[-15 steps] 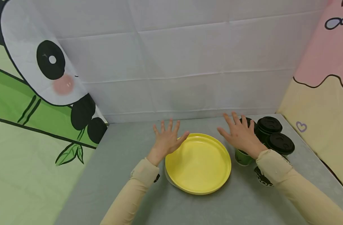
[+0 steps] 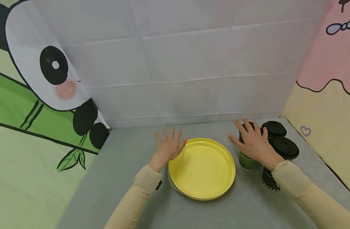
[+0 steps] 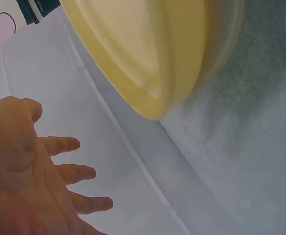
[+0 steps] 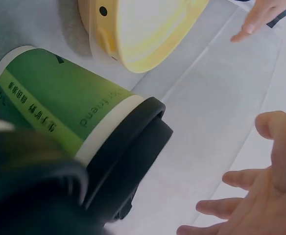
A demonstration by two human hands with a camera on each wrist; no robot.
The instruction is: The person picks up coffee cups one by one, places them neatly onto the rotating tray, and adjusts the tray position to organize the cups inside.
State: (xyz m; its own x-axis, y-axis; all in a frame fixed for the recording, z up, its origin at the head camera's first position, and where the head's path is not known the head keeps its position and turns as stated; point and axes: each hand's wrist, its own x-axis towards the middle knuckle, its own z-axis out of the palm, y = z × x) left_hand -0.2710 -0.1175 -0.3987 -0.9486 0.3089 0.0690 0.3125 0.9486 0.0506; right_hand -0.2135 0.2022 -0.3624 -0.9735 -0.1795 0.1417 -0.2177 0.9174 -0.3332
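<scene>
Fingers spread, my left hand (image 2: 167, 149) hovers by the upper left rim of a round yellow plate (image 2: 202, 170) and holds nothing. In the left wrist view the palm and spread fingers stand apart from the plate's rim. My right hand (image 2: 255, 143), also spread and holding nothing, is above a group of paper cups with black lids. One is a green cup (image 4: 59, 93) with printed writing, standing beside the plate; a black lid (image 2: 286, 148) tops another cup behind the hand. The right forearm partly covers a black patterned cup (image 2: 269, 181).
The grey tabletop (image 2: 120, 190) meets a white cloth backdrop (image 2: 186, 63) at the back. At the left hangs a green cloth with a panda print (image 2: 53, 65); at the right a pink and cream cloth (image 2: 329, 127). A pale rim shows under the plate.
My right hand has shifted slightly right and down, further over the cups. The left hand has moved slightly down and left. The whole view has shifted a little.
</scene>
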